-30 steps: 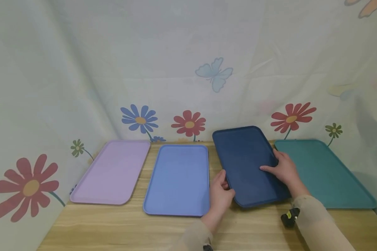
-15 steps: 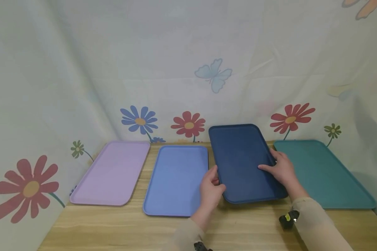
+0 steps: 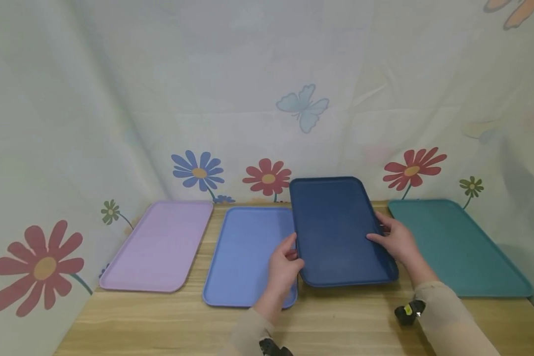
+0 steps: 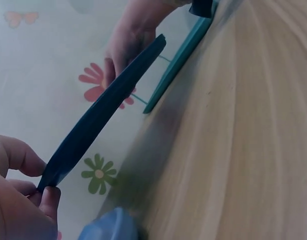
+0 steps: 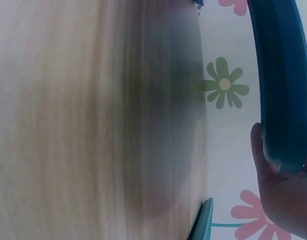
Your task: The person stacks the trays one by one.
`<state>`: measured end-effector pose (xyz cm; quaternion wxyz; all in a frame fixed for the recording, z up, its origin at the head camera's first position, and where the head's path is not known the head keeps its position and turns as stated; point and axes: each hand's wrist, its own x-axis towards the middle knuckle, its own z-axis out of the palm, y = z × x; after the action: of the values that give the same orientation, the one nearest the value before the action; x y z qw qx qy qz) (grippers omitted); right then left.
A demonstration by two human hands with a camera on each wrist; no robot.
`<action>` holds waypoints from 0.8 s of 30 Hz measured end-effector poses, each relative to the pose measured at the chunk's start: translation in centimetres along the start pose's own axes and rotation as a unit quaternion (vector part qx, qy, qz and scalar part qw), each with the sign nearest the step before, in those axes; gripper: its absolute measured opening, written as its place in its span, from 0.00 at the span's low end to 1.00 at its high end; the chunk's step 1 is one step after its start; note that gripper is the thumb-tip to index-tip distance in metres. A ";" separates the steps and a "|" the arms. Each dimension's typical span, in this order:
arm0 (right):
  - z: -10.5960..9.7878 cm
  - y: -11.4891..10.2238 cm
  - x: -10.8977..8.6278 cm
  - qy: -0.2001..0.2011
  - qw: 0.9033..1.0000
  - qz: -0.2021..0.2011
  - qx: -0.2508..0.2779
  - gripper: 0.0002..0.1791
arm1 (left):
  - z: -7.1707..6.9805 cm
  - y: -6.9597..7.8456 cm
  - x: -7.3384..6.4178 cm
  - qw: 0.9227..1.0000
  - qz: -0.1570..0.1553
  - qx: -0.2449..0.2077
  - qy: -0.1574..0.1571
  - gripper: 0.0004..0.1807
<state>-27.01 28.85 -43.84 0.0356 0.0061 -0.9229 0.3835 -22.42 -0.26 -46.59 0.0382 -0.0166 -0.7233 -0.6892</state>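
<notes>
A dark navy tray (image 3: 338, 232) is held up off the table by both hands. My left hand (image 3: 282, 269) grips its left edge, thumb on the near side and fingers behind; in the left wrist view the tray (image 4: 96, 117) appears edge-on between thumb and fingers. On the opposite edge, my right hand (image 3: 398, 241) pinches the rim with the thumb over the top face and the fingers underneath. The light blue tray (image 3: 249, 252) lies flat, its right edge partly covered by the navy tray and left hand. To the right lies a teal tray (image 3: 458, 247), partly behind the right arm.
A lilac tray (image 3: 160, 244) rests at the left of the wooden table (image 3: 333, 321). Behind the table hangs a pale cloth (image 3: 231, 89) printed with flowers and a butterfly. Dark wrist cameras (image 3: 409, 312) sit on both sleeves.
The navy tray has shifted left, clear of the teal tray, and turned straighter. Its left edge now overlaps the light blue tray's right side. Both hands moved with it, the left one more.
</notes>
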 end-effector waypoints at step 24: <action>3.2 -0.5 -0.6 0.005 0.995 -0.075 0.067 0.34 | -5.8 -0.9 2.2 0.998 -0.030 0.009 -0.050 0.40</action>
<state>-26.59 26.21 -45.75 0.0680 0.0761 -0.8920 0.4405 -24.47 -6.13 -47.04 -0.0184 -0.0290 -0.7304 -0.6821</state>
